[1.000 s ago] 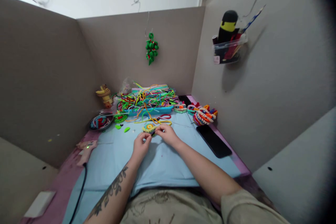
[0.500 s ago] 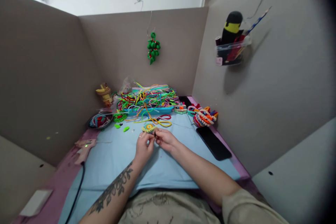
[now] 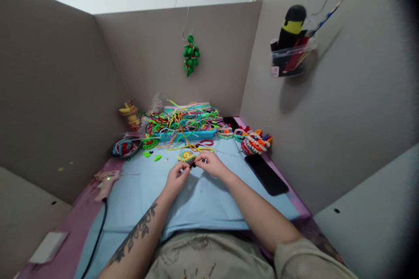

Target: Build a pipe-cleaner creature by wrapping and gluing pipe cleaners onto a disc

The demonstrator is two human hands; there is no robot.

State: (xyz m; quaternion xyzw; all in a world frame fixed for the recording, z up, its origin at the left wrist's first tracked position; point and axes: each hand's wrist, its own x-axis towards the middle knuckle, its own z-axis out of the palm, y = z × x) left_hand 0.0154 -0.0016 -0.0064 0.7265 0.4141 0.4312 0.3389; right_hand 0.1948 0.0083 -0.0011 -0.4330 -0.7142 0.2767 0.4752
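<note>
Over the middle of the blue sheet, my left hand [image 3: 177, 178] and my right hand [image 3: 211, 164] face each other with fingertips pinched. Between them shows a small black piece [image 3: 193, 165], too small to name, and both sets of fingertips are at it. Just beyond the fingers sits a yellow, orange and teal fuzzy pipe-cleaner figure [image 3: 186, 155]; I cannot tell whether the hands touch it. To its left lie bright green leaf-shaped pieces [image 3: 158, 158].
At the back, a blue tray [image 3: 186, 135] overflows with coloured pipe cleaners. A pink glue gun [image 3: 107, 183] with a cord lies left, near a metal bowl [image 3: 137, 149]. On the right are a black phone [image 3: 266, 175] and finished-looking fuzzy figures [image 3: 255, 143]. Grey partitions [image 3: 216, 52] enclose the table.
My hands have drawn slightly apart, the right one lifting a little away from the left. The black piece between them shows more plainly, and the view has tilted slightly.
</note>
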